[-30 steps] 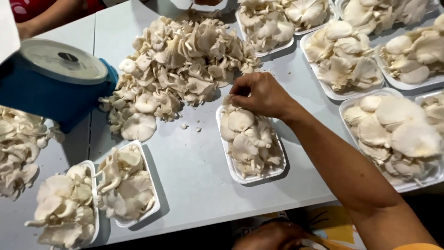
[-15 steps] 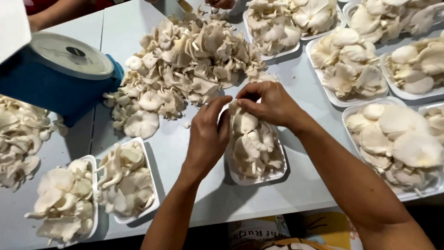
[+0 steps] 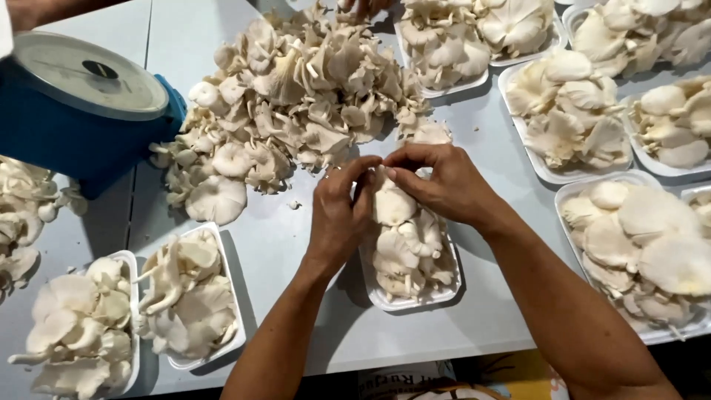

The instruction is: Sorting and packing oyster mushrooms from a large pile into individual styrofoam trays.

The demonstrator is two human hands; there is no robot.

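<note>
A white foam tray (image 3: 412,301) full of pale oyster mushrooms (image 3: 404,241) lies on the grey table in front of me. My left hand (image 3: 341,215) rests on the tray's left side, fingers curled over the mushrooms at its far end. My right hand (image 3: 444,181) comes in from the right, fingertips pinched on the same mushrooms, touching the left hand's fingertips. A big loose heap of oyster mushrooms (image 3: 296,104) lies just beyond both hands.
A blue kitchen scale (image 3: 74,104) with a round dial stands at far left. Two filled trays (image 3: 189,304) sit at near left, several more filled trays (image 3: 585,118) at right and back. Another person's hand (image 3: 363,7) touches the heap's far edge.
My left hand came up from below the table and joined my right hand at the far end of the tray. The right hand stayed over the tray.
</note>
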